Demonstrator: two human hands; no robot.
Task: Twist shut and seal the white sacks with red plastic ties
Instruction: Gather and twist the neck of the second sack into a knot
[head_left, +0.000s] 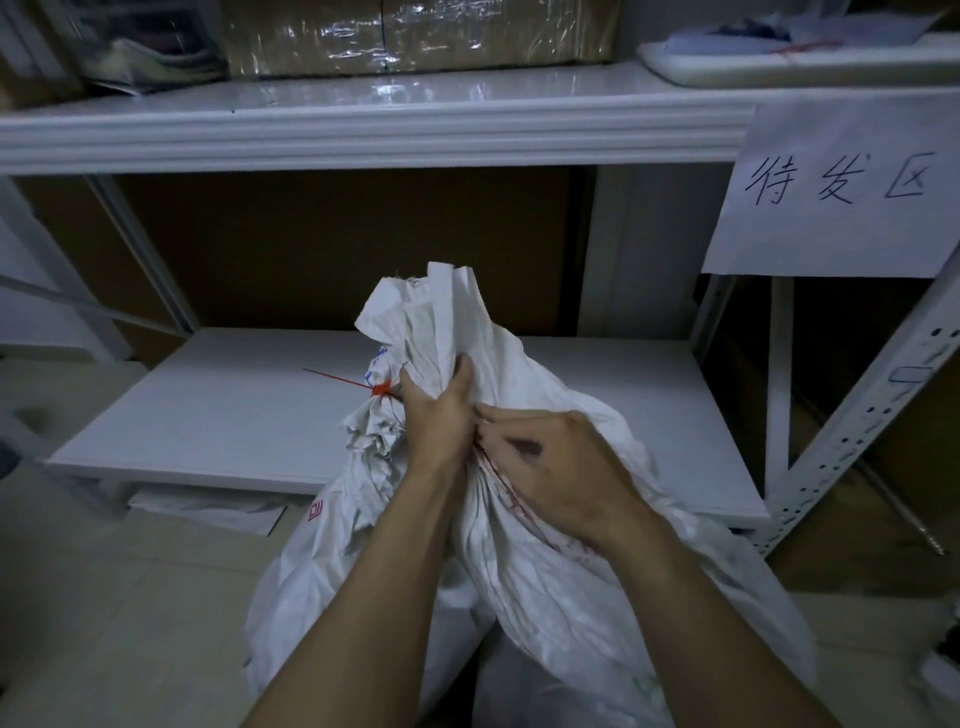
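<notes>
Before the lower shelf's (208, 415) front edge the white sack (545, 597) stands on the floor, gathered neck running upright; left hand (441, 415) clamps it, right hand (556, 473) pinches its folds just beside, lower down

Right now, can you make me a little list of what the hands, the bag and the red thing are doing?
left hand: grips the bunched neck of the white sack
right hand: pinches the sack's folds just beside the left hand
red tie: cinched round a bunched white neck left of the left hand, tail pointing left
lower shelf: white, behind the sack
paper sign: hangs at upper right
</notes>
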